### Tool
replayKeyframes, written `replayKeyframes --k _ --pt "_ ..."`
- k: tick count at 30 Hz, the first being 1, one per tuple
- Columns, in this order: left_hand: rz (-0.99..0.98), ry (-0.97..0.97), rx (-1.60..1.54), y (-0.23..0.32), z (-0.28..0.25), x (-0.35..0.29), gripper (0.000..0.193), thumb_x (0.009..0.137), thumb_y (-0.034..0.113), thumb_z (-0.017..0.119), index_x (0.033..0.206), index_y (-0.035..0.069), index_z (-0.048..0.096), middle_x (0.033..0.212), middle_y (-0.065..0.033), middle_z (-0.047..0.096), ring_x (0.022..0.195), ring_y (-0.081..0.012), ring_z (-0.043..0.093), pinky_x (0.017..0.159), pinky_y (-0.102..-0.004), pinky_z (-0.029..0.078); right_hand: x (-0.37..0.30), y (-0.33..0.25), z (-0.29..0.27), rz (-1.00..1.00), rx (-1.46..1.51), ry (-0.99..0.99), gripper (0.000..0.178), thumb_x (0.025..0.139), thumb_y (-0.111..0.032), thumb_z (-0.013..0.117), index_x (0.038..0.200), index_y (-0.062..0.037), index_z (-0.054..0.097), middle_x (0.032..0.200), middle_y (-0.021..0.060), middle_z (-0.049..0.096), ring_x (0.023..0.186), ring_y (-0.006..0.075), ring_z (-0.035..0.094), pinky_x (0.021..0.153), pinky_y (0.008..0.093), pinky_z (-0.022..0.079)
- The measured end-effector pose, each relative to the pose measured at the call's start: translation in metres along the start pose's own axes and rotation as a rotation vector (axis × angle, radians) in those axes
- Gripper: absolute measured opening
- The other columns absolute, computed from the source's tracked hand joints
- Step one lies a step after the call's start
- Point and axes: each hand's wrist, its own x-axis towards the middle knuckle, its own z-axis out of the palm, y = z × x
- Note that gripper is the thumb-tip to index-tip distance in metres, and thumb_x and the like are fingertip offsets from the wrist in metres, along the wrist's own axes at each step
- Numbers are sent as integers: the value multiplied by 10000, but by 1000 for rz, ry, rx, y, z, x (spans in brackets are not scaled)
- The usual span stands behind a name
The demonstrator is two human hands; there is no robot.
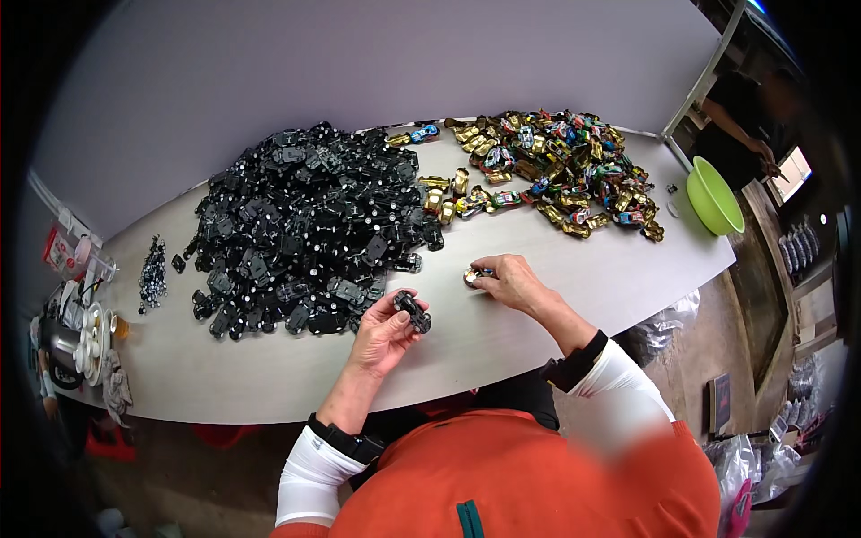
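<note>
My left hand [384, 339] is closed on a black toy car chassis [413, 310] with wheels, held above the near part of the table. To its right, my right hand [513, 285] pinches a small toy car body [473, 275], white and gold where it shows; the fingers cover the rest. The two parts are apart. A big heap of black chassis [305, 215] lies beyond my left hand. Past my right hand is a heap of car bodies [556, 166], many gold, others blue, red and green. Several gold bodies [446, 208] lie between the heaps.
A green basin [715, 197] stands at the table's right edge. On the left lies a small pile of shiny little parts [153, 276], near a stack of white dishes [92, 342]. A grey partition [386, 63] closes the back. Another person [740, 130] stands beyond the right end.
</note>
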Motion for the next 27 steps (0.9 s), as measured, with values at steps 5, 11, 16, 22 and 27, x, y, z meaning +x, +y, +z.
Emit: replayKeyframes --k 5,11,16,22,27 --pt "12 -1 -1 -1 -6 -1 316 807 54 605 1115 38 536 969 -123 619 742 -145 615 573 -248 510 -6 22 -7 -90 73 -150 333 732 -58 659 1062 -81 628 815 117 626 739 183 590 685 295 468" --pt "12 18 14 -2 -3 -2 316 796 56 616 1102 45 540 984 -148 608 765 -160 605 581 -257 498 -14 20 -31 -2 72 -69 302 719 -134 700 1002 -48 642 724 134 608 677 219 586 672 334 468" --pt "42 12 63 -1 -4 -2 328 777 31 629 1094 41 544 995 -156 601 783 -170 606 602 -246 506 1 -5 -17 147 -370 82 463 668 -400 718 758 39 601 749 220 611 762 346 606 682 402 477" --pt "95 -51 -4 8 7 -4 339 783 -4 606 1114 20 534 995 -149 604 789 -175 618 629 -255 525 11 10 -9 131 -214 8 376 650 -312 712 772 31 620 704 203 614 693 365 604 670 402 484" --pt "178 -40 18 10 11 -1 341 793 0 596 1125 29 528 1000 -139 607 850 -179 611 706 -280 529 -24 -41 5 -152 559 38 111 767 -45 612 862 12 625 631 -22 545 537 21 435 471 197 384"
